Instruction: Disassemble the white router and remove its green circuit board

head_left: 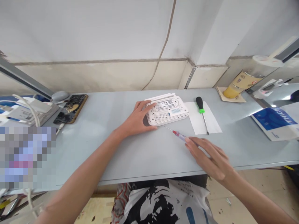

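Note:
My left hand (137, 119) lies over the near left corner of a white Wi-Fi router (167, 115), which sits underside up with its vent holes and labels showing. Its flat antennas are folded along the far side. My right hand (209, 157) is at the router's near right, its fingers around the rear of a thin needle-tipped tool (178, 134) with a red and clear barrel. The tool's tip points toward the router without touching it. A black and green screwdriver (201, 113) lies on a white paper sheet (207, 124) to the router's right.
The grey table (93, 149) runs along a wall. At its left are white cables, a white device and a dark patterned board (71, 109). A blue and white booklet (274, 123) lies at right, and a yellow paper cup (238, 85) stands at the back.

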Available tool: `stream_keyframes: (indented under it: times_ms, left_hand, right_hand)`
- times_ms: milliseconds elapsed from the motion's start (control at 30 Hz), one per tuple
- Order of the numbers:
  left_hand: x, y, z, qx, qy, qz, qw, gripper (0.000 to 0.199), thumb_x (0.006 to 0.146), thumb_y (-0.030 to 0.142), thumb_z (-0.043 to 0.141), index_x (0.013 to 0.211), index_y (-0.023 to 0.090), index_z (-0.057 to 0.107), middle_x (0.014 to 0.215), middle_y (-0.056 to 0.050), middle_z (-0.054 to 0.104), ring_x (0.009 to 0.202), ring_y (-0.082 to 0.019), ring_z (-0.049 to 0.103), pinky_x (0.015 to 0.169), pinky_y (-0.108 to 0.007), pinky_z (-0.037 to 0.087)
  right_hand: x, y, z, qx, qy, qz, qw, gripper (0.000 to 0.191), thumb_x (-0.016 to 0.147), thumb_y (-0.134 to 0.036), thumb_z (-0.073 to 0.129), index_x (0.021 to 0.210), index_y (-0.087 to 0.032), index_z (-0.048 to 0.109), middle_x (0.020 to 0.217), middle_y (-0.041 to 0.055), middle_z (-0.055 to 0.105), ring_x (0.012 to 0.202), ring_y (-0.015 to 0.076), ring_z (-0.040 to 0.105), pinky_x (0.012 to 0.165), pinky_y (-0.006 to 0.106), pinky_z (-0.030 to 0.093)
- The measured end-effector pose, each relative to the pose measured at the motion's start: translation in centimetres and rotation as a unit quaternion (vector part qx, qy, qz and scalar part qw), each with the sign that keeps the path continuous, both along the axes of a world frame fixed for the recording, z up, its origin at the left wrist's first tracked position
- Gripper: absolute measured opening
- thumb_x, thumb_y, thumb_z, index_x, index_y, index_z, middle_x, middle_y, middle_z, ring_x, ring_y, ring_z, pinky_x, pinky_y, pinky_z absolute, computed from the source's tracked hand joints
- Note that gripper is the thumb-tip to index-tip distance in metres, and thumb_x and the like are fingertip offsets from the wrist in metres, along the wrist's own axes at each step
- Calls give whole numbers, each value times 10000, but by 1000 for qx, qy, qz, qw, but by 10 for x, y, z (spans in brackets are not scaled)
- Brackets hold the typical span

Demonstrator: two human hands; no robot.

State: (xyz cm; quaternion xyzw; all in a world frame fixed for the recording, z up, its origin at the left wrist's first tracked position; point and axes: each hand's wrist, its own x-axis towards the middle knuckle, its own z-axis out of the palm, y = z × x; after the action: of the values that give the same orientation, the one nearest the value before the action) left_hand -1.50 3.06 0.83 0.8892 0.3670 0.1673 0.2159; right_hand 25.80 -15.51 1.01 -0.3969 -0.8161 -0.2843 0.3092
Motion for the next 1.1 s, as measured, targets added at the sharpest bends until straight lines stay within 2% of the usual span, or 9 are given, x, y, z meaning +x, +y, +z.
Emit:
stream_keyframes:
  times_ms: [267, 500, 633, 733, 967, 1100]
  left_hand:
    - [-1, 0, -3, 6, -1, -2, 1000, 1015, 789, 586, 859, 1642, 324, 374, 1684, -125, 339, 1557, -372, 253, 1286, -622, 326]
    - [-2, 0, -5, 12, 0, -3, 1000, 1011, 792, 588, 856, 1637, 308, 378, 1689, -129, 335, 1560, -370, 255, 1289, -613, 333]
    - [-2, -1, -4, 14, 0, -6, 1000, 1013, 796, 585, 855, 1643, 319, 367, 1687, -130, 342, 1562, -374, 256, 1282, -626, 341]
    - [-1, -1, -3, 22, -2, -5, 1000, 1011, 786, 579, 865, 1638, 331, 381, 1675, -132, 366, 1544, -390, 288, 1264, -647, 361]
    - [1, -2, -3, 29, 0, 2, 1000, 1049, 767, 656, 853, 1636, 297, 388, 1655, -148, 383, 1519, -395, 304, 1257, -647, 369]
    - [2, -2, -4, 34, 2, 8, 999, 1068, 752, 700, 845, 1628, 276, 405, 1636, -158, 397, 1501, -395, 314, 1252, -629, 384]
  right_hand:
    - [-12, 15, -5, 37, 9, 46, 998, 346, 796, 30, 835, 1118, -33, 725, 1007, 154, 787, 858, 192, 771, 776, 317, 701]
    - [-14, 23, -14, 56, 28, 71, 996, 333, 820, 67, 755, 1138, -28, 729, 1059, 181, 754, 879, 222, 759, 686, 317, 685]
    - [-13, 22, -19, 36, 20, 80, 996, 389, 833, 95, 669, 1192, -41, 731, 1132, 203, 736, 893, 229, 746, 630, 306, 643]
    - [-15, 21, -19, 19, 22, 92, 995, 409, 814, 76, 696, 1208, -26, 734, 1150, 222, 723, 918, 248, 743, 642, 309, 634]
    - [-25, 21, -20, 57, 23, 82, 995, 325, 781, 28, 819, 1094, -21, 743, 961, 157, 727, 753, 167, 660, 606, 293, 587]
    - [-26, 20, -24, 46, 11, 65, 997, 346, 807, -12, 814, 1142, -35, 730, 853, 95, 722, 717, 154, 622, 593, 296, 548]
